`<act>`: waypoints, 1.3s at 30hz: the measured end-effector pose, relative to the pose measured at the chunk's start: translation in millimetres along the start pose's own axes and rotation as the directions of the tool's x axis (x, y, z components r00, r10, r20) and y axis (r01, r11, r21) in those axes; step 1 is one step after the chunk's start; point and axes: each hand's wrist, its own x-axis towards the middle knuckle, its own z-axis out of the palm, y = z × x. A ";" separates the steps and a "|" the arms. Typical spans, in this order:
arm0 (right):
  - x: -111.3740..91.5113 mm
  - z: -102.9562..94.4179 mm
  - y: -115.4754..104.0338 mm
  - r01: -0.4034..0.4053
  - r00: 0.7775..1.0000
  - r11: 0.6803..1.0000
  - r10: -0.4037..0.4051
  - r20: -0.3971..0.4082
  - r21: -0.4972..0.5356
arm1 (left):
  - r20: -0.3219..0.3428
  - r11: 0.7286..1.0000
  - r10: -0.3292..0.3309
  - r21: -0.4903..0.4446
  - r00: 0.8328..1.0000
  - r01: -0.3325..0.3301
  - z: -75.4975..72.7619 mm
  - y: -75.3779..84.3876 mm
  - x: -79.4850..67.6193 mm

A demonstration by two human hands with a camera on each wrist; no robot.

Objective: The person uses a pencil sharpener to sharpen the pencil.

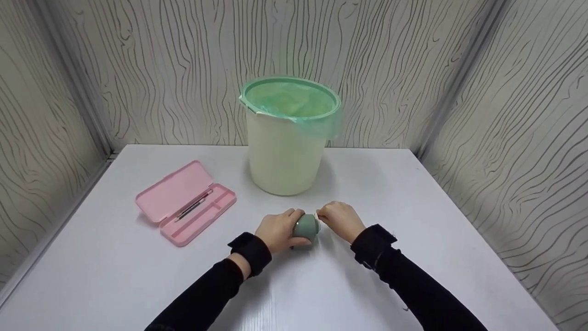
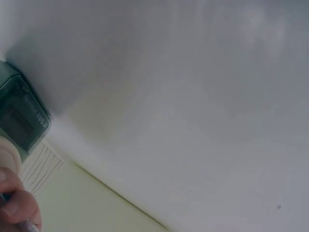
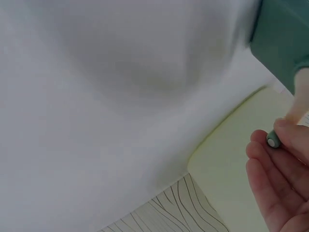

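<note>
A green crank pencil sharpener [image 1: 305, 227] lies on the white table in front of the bin. My left hand [image 1: 277, 231] grips its body from the left, the thumb along the near side. Its dark see-through shavings drawer [image 2: 24, 118] shows in the left wrist view. On the right, my right hand [image 1: 341, 219] pinches the crank's end. In the right wrist view the pale crank arm [image 3: 301, 96] and its small green knob [image 3: 273, 139] show, the knob between thumb and fingers.
A pale bin [image 1: 285, 161] with a green rim and a green bag [image 1: 294, 99] stands at the back. To the left, a pink pencil case [image 1: 177, 191] lies with its lid up, two pencils [image 1: 190, 210] inside. Wood-patterned walls [image 1: 179, 59] border the table.
</note>
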 end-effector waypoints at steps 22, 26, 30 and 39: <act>-36.2 12.6 -7.4 -0.003 0.991 0.988 -0.017 0.132 0.154 | -0.004 0.999 -0.039 0.016 0.999 0.039 -1.3 3.7 -2.3; -45.7 6.0 -10.4 0.011 0.993 0.984 -0.031 0.112 0.179 | -0.002 0.999 -0.043 0.014 0.999 0.043 -1.6 3.9 -1.6; -52.3 -1.2 -13.3 0.032 0.995 0.980 -0.050 0.086 0.198 | 0.015 0.999 -0.053 0.005 0.998 0.053 -2.0 4.4 -1.0; -54.7 -17.6 -15.3 0.075 0.995 0.980 -0.085 0.044 0.184 | 0.040 0.998 -0.053 -0.011 0.998 0.054 -4.0 4.1 -0.3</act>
